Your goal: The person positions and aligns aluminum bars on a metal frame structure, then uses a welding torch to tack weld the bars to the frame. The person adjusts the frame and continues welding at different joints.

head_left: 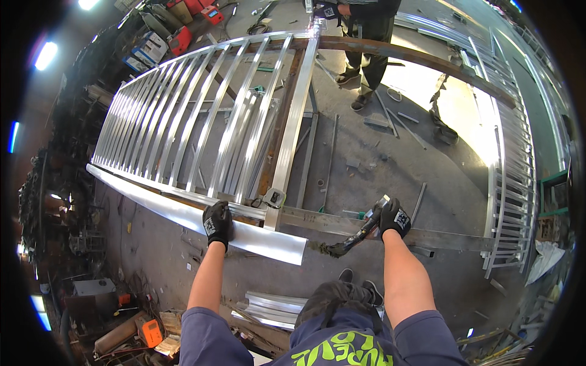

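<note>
Barred metal gate frame (201, 116), silver, many parallel slats, laid flat on raised supports above a concrete workshop floor (366, 165); all places below are given from this frame. Along its near edge, touching it: a long flat shiny metal strip (183, 213), whose right end juts out past the frame's thick end rail (293, 122). Left hand (217, 223), black work glove, rests palm down on that strip at the frame's near edge, fingers curled over the strip and closed on it. At the near corner of the end rail: a small tape measure (274, 197), sitting on the frame. Right of that corner, along a rusty steel bar (366, 227) that runs on from the frame's near edge: right hand (394, 218), black glove, fist closed around the handle of a wire brush (354, 235), brush head pointing down and left, just short of the strip's end. At the frame's far end: another person (366, 43), dark clothes, standing. Right of the frame, well apart: a second barred panel (513, 158). Below the frame's near edge, on the floor by the wearer's shoes: stacked bright metal sections (271, 305).
</note>
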The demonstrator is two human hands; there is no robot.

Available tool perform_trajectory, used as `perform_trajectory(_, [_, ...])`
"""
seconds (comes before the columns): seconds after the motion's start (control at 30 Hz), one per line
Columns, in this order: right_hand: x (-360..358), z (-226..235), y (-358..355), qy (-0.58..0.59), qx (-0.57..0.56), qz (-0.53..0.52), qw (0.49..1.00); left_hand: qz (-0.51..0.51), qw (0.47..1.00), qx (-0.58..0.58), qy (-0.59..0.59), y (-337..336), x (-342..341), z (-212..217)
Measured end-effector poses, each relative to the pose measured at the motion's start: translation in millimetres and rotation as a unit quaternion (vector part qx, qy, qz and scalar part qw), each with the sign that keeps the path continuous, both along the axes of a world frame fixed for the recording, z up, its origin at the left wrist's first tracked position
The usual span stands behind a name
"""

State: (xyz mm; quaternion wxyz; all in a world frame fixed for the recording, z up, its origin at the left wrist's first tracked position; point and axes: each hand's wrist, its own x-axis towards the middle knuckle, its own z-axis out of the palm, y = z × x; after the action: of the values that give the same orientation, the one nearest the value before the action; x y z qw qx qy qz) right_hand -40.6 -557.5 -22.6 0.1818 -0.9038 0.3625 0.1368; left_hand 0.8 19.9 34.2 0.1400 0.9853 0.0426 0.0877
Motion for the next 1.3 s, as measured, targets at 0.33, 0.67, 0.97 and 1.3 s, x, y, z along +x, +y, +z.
perform_trajectory(0.33, [0, -8, -4, -0.005, -0.002, -0.002, 1.0, -0.004, 1.0, -0.013, 0.018, 0, -1, 0])
perform_trajectory(0.67, [3, 12, 3, 0.012, -0.003, -0.005, 1.0, -0.01, 1.0, -0.013, 0.017, 5, -3, -4])
perform_trajectory(0.97, [2, 5, 1, 0.019, -0.003, -0.007, 1.0, -0.014, 1.0, -0.005, 0.021, 7, -1, -4])
perform_trajectory(1.3, [2, 6, 2, 0.033, 0.0, -0.005, 0.999, -0.012, 1.0, -0.005, 0.018, 9, -2, -7])
